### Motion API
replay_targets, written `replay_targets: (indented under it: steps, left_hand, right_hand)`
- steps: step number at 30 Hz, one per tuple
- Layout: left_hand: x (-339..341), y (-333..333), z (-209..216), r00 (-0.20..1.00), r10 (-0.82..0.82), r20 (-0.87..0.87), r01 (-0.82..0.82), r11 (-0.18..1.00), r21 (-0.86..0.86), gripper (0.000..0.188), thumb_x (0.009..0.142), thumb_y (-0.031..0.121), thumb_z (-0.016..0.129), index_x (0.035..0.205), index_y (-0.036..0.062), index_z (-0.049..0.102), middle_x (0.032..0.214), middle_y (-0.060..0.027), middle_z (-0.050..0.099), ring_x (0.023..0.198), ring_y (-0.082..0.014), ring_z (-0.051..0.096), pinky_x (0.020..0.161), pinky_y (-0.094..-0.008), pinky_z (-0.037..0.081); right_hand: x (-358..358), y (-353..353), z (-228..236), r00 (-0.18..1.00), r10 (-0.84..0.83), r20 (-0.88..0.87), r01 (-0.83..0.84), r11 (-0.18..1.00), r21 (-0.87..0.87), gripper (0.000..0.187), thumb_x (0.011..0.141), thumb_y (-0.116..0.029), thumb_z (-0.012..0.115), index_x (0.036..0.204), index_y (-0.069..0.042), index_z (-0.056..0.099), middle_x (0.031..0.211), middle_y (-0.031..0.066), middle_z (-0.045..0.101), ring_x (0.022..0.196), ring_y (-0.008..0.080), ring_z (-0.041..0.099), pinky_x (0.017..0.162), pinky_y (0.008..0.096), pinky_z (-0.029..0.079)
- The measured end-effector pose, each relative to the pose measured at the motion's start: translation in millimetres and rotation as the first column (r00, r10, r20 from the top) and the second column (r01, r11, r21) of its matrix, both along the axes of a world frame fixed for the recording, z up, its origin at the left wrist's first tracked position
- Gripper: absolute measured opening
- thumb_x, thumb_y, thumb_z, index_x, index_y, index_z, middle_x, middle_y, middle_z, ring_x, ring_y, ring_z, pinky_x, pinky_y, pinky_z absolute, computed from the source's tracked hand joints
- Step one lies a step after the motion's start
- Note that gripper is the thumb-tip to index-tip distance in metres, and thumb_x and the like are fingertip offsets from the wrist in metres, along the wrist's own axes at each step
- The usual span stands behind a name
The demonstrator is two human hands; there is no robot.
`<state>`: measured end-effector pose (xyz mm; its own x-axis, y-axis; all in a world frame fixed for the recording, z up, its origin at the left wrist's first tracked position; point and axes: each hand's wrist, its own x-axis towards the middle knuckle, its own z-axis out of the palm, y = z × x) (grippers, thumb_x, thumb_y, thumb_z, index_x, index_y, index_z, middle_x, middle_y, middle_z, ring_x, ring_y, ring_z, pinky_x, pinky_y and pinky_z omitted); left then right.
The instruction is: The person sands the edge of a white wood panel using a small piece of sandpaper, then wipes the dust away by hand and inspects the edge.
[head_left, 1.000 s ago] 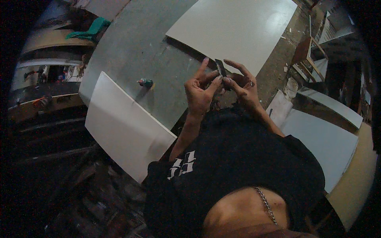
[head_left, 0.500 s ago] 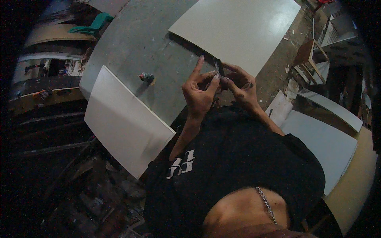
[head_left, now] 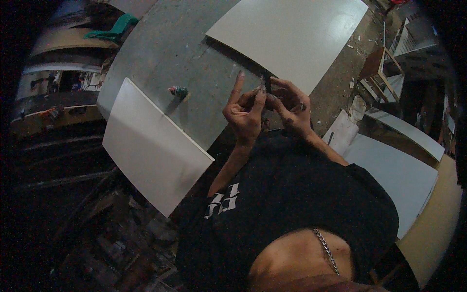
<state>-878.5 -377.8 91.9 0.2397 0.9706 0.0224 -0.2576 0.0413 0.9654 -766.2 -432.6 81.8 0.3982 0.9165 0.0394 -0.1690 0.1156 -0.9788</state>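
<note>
My left hand (head_left: 245, 114) and my right hand (head_left: 296, 111) are held close together in front of my chest, by the near edge of a large white panel (head_left: 292, 36). The left thumb and fingers pinch together, while one left finger points up and away. The right hand's fingers and thumb are curled in against the left fingertips. A small dark piece (head_left: 268, 85) shows between the two sets of fingertips; its kind is too small and dim to tell. Most of it is hidden by the fingers.
On the grey tabletop (head_left: 146, 58) stands a small dark green bottle (head_left: 180, 93) with a reddish cap. Another white panel (head_left: 151, 146) lies to the left. A wooden frame (head_left: 382, 75) and more pale panels (head_left: 389, 170) are at the right. A green plastic piece (head_left: 116, 28) sits far left.
Both hands have shifted very slightly left, and the raised left finger has tilted a little further left. The fingertips stay together around the small dark piece.
</note>
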Motion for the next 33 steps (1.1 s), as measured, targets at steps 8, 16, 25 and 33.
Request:
replay_targets:
  steps: [8,16,25,33]
  left_hand:
    - [-1.8,-3.9,-1.9,0.996,0.089,0.001,-0.089,0.994,0.058,0.050,0.085,-0.001,0.066,0.130,-0.0093,0.048,0.086,-0.0104,0.070,0.075,-0.0092,0.064,0.072,-0.0244,0.053]
    - [-3.0,-4.3,-1.2,0.994,0.104,0.023,-0.104,0.995,-0.013,0.051,0.082,0.000,0.071,0.129,-0.0044,0.051,0.083,-0.0062,0.070,0.077,-0.0084,0.062,0.075,-0.0225,0.050]
    - [-0.2,-5.1,4.1,0.998,0.061,0.034,-0.060,0.998,-0.024,0.054,0.084,0.000,0.068,0.134,-0.0052,0.046,0.087,-0.0054,0.069,0.081,-0.0074,0.062,0.077,-0.0220,0.049]
    - [0.2,-6.0,10.0,0.997,0.056,0.045,-0.055,0.998,-0.023,0.055,0.083,0.000,0.070,0.133,-0.0071,0.047,0.084,-0.0038,0.069,0.078,-0.0063,0.060,0.076,-0.0210,0.048]
  right_hand:
    - [-8.6,-4.2,-6.2,0.996,-0.018,0.089,0.014,0.999,0.042,0.042,0.085,0.006,0.062,0.126,0.000,0.055,0.110,0.0095,0.067,0.100,0.0125,0.062,0.087,0.0262,0.049]
    - [-11.3,-3.0,-7.7,0.992,-0.034,0.118,0.012,0.984,0.178,0.040,0.086,0.010,0.060,0.125,0.004,0.052,0.103,0.0108,0.066,0.097,0.0139,0.062,0.084,0.0278,0.052]
    - [-6.3,-3.0,-9.6,0.998,-0.006,0.056,0.000,0.995,0.098,0.046,0.082,0.012,0.059,0.126,0.000,0.053,0.118,0.0100,0.063,0.107,0.0158,0.061,0.092,0.0290,0.048]
    - [-4.1,-5.0,-10.9,1.000,0.017,0.023,-0.019,0.995,0.101,0.046,0.082,0.012,0.058,0.127,0.002,0.053,0.121,0.0106,0.062,0.107,0.0153,0.060,0.094,0.0294,0.048]
